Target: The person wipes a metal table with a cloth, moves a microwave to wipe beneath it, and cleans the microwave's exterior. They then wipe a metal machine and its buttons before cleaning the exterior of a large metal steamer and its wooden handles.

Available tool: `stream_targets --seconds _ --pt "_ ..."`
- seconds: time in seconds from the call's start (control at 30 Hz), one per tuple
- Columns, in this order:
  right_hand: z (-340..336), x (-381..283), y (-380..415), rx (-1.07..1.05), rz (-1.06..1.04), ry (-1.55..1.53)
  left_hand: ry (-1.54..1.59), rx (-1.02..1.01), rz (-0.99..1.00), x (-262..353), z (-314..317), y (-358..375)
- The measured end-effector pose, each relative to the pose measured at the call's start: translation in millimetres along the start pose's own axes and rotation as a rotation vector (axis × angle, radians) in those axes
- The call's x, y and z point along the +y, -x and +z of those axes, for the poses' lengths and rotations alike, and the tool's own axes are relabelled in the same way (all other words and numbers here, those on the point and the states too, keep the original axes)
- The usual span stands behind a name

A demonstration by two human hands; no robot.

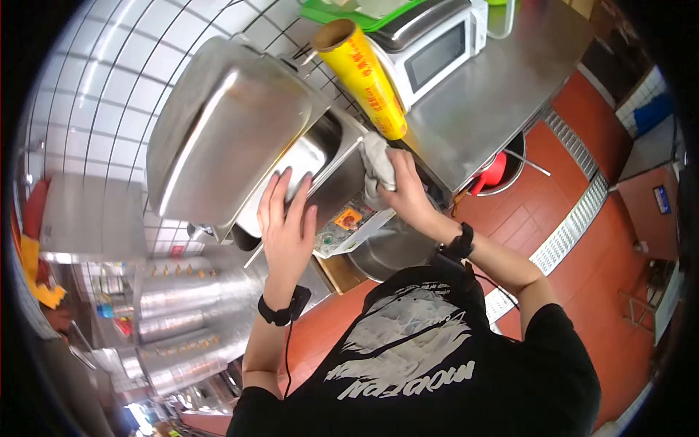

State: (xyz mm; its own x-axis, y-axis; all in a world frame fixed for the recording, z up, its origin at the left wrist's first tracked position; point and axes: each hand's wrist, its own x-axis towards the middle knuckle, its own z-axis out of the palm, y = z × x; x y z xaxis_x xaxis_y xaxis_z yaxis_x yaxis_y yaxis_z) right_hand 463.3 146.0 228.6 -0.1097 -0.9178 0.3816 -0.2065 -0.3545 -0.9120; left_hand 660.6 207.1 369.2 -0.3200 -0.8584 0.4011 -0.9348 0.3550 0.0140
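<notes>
A stainless-steel appliance with a raised, rounded lid point(237, 120) stands against the tiled wall. My left hand point(284, 237) is open, fingers spread and pointing up, right over the front edge of its shiny basin point(309, 149). My right hand point(411, 193) grips a crumpled grey-white cloth point(376, 164) at the right end of the appliance's steel front. Most of the cloth hangs beyond my fingers. Just below, between my hands, an orange label point(348, 219) shows on a printed panel. Both wrists wear black bands with cables.
A yellow printed cardboard-cored roll point(364, 84) stands close behind my right hand. Beyond it, a white microwave-like appliance point(433, 58) sits on a steel counter point(502, 95). A round metal bowl point(393, 247) is below my hands. A red-handled thing point(491, 173) rests in a pot at right.
</notes>
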Motion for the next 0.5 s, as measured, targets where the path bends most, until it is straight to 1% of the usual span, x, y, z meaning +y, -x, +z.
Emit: stream_targets --seconds 0.03,0.07,0.1,0.13,0.17,0.2,0.27,0.3,0.37,0.5 --pt "-11 10 -2 -0.159 0.043 -0.010 -0.004 -0.021 0.019 2 2 -1" --pt "-22 19 -7 -0.321 0.083 -0.023 -0.043 -0.011 -0.004 5 4 -2" --pt "-28 29 -16 -0.297 0.042 0.026 -0.083 -0.001 -0.026 8 6 -4" --pt "-33 37 -20 -0.209 0.097 -0.004 -0.107 0.013 -0.052 10 10 -3" --pt "-38 32 -29 -0.121 0.152 -0.034 -0.112 -0.005 -0.037 12 12 -3" --pt "-40 30 -39 -0.110 0.168 -0.044 -0.124 -0.006 -0.054 13 13 -4" --pt "-36 27 -58 0.018 -0.010 -0.127 -0.129 -0.031 -0.111 18 13 -7" --pt "-28 26 -64 0.019 -0.087 -0.151 -0.138 -0.044 -0.106 19 13 -8" --pt "-10 20 -72 -0.100 -0.198 -0.311 -0.042 -0.036 -0.177 20 16 -9" --pt "39 47 -97 -0.206 -0.164 -0.334 0.022 -0.018 -0.254 22 16 -13"
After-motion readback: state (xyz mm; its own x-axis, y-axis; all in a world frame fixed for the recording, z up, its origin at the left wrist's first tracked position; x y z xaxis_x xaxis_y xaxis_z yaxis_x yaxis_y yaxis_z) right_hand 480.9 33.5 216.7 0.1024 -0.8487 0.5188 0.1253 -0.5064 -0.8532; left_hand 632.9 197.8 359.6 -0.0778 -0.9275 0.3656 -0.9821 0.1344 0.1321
